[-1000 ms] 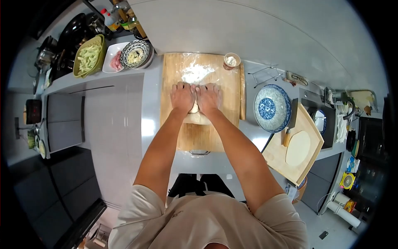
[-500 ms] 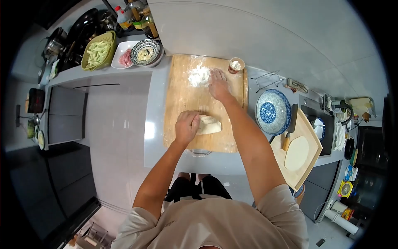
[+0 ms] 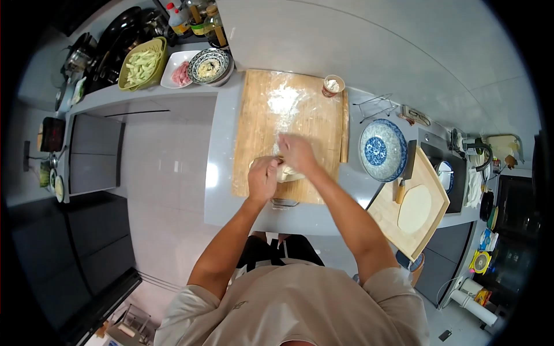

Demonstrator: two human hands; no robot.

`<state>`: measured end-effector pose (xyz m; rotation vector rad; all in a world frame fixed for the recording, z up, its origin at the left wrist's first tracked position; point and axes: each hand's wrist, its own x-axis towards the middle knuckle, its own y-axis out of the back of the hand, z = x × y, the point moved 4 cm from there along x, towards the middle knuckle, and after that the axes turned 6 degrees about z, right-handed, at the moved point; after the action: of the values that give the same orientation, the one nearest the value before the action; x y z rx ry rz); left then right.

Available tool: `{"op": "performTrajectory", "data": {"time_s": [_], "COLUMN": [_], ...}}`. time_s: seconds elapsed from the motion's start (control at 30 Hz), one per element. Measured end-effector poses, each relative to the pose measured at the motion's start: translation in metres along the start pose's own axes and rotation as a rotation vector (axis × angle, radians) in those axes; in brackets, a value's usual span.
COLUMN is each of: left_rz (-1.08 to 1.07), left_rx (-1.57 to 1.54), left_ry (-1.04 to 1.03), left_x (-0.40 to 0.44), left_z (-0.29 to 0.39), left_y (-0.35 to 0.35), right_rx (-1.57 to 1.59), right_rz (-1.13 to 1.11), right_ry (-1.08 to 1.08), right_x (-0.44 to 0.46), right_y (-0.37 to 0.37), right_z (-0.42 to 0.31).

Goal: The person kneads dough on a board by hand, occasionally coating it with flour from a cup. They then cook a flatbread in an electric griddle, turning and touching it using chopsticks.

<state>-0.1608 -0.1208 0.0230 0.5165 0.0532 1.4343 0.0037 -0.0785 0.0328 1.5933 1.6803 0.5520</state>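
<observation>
On the wooden board, near its front edge, lies a piece of pale dough, partly covered by my hands. My left hand grips its left end with curled fingers. Just above the dough is my right hand, smeared by motion, so its fingers are unclear. A patch of white flour is spread on the far part of the board, with a trail running toward my hands. At the board's far right corner stands a small cup with flour in it.
A wooden rod lies along the board's right edge. To the right are a blue-patterned bowl and a wooden tray bearing a cleaver and flat dough. A green basket and a patterned bowl stand at back left.
My right hand has moved from the flour patch back toward me, to the dough beside my left hand. A trail of flour now runs down the board. My left hand stays at the dough.
</observation>
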Motion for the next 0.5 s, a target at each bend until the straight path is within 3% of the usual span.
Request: {"op": "performTrajectory", "data": {"time_s": [0.03, 0.1, 0.13, 0.2, 0.3, 0.5], "left_rz": [-0.014, -0.044, -0.026, 0.009, -0.008, -0.138], "left_rx": [0.081, 0.242, 0.305, 0.431, 0.561, 0.741], "left_ry": [0.02, 0.066, -0.006, -0.148, -0.192, -0.07], "left_x": [0.003, 0.006, 0.005, 0.002, 0.007, 0.069], "left_z": [-0.002, -0.002, 0.001, 0.009, 0.011, -0.015], "left_y": [-0.003, -0.011, -0.015, -0.022, -0.031, -0.058], "right_rx": [-0.019, -0.112, -0.159, -0.232, -0.315, -0.395], "right_rz": [-0.101, 0.264, 0.449, 0.479, 0.506, 0.419], "right_ry": [-0.106, -0.008, 0.042, 0.047, 0.034, -0.127], "right_x": [-0.025, -0.073, -0.085, -0.087, -0.078, -0.016], "right_y": [-0.001, -0.024, -0.032, -0.037, -0.039, -0.021], "right_z": [-0.011, -0.011, -0.006, 0.01, 0.023, 0.031]}}
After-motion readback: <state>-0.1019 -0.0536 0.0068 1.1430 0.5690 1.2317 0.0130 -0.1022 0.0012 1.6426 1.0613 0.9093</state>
